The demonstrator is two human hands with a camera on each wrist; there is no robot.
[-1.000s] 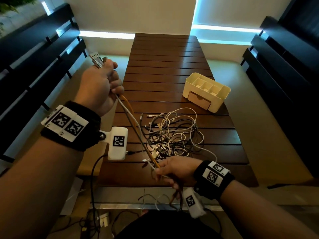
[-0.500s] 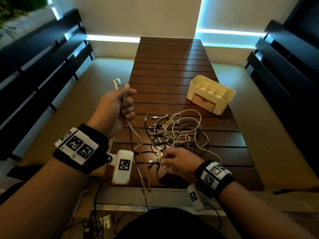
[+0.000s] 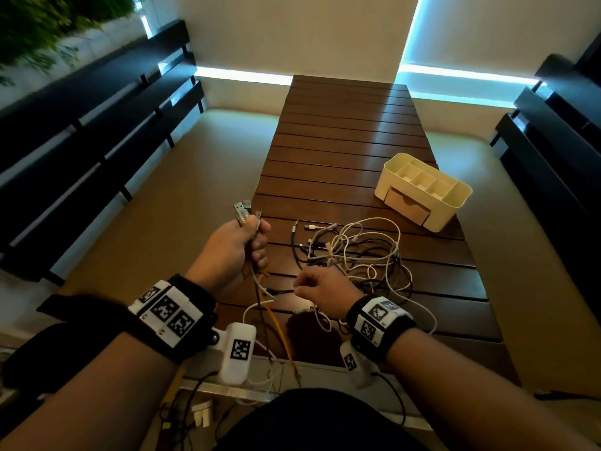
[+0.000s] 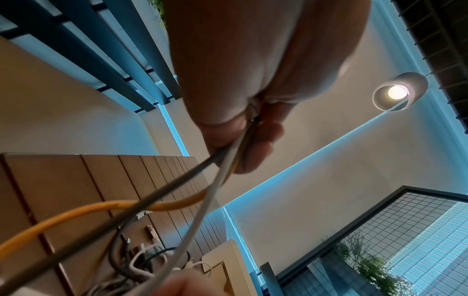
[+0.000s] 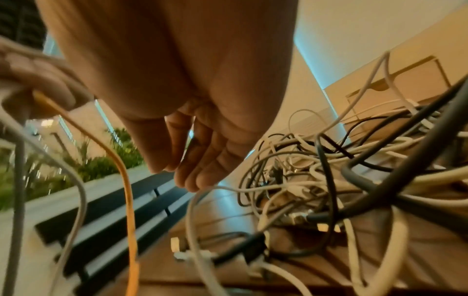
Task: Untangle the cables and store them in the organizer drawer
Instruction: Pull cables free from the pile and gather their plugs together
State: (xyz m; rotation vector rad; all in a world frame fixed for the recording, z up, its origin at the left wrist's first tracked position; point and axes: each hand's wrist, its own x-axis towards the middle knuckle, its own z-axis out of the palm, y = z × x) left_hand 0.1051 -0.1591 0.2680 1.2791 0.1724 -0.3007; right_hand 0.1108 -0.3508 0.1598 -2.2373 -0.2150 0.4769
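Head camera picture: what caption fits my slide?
Left hand grips freed cables beside the tangled cable pile; organizer drawer shut.

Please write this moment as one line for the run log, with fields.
left hand: grips freed cables, orange cable included | right hand: at tangle's near edge, grasp unclear | cable tangle: on table | organizer drawer: closed

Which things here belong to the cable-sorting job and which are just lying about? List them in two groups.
Part of the job:
- left hand, gripping a bundle of pulled cables, the orange cable among them
- right hand, at the tangled pile
- cream organizer with its drawer, closed

Just lying about:
- slatted table
- black benches
- ceiling lamp
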